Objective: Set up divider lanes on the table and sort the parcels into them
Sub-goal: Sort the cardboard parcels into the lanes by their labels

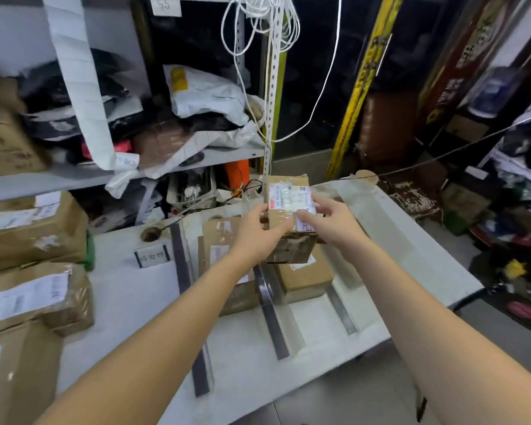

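Now, taped parcel (290, 223) aloft — left hand (258, 231), right hand (331, 223), fingers (307, 216) closed on its sides

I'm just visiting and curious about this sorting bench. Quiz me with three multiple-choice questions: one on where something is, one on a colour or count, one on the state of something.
1. Where is the small sign with writing?
A. On the table, left of the leftmost divider strip
B. On the floor
C. On top of the held parcel

2. What colour is the table top?
A. Red
B. White
C. Black

3. How is the labelled parcel being handled?
A. Lying untouched
B. Held by both hands
C. Cut open

Answers:
1 A, the sign stands left of the divider strip.
2 B, the table is white.
3 B, the left hand and right hand grip the parcel.
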Tool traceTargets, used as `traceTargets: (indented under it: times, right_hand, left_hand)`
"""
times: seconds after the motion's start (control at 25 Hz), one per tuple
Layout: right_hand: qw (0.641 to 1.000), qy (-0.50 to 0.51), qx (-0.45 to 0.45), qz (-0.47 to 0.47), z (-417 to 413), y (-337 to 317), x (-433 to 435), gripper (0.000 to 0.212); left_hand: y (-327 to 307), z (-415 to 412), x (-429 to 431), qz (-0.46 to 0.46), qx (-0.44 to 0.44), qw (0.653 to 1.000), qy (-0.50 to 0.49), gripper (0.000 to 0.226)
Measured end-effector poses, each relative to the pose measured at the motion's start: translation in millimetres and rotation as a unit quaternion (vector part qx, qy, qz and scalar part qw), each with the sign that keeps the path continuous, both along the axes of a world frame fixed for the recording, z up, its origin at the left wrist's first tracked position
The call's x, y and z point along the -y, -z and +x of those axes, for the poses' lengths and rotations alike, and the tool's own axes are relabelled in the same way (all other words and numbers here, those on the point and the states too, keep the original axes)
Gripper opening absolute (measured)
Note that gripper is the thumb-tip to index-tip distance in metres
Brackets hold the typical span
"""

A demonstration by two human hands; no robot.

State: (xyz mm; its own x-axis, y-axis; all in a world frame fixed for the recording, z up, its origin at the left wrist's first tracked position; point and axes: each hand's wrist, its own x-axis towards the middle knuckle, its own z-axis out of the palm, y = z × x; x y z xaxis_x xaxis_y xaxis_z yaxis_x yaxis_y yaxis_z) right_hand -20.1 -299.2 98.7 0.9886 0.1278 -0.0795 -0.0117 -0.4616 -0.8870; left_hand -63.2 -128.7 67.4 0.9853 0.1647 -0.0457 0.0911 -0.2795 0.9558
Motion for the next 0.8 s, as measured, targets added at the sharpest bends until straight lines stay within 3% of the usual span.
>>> traceTargets:
  times: [0.4, 0.6, 0.8]
  right_hand:
    - [0.993, -0.102, -0.035, -0.042, 60, 85, 76, 0.049]
    - [0.99, -0.11, -0.021, -0.08, 69, 96, 82, 0.054]
    - [0.974, -0.116, 0.076, -0.179, 76, 67, 67, 0.064]
  left_hand:
    - [69, 24, 85, 0.002, -0.096, 0.995, -0.038, 0.055]
    - [77, 24, 98, 0.036, -0.122, 0.989, -0.071, 0.058]
    - [49, 15, 85, 0.13, -0.145, 0.975, -0.108, 0.072]
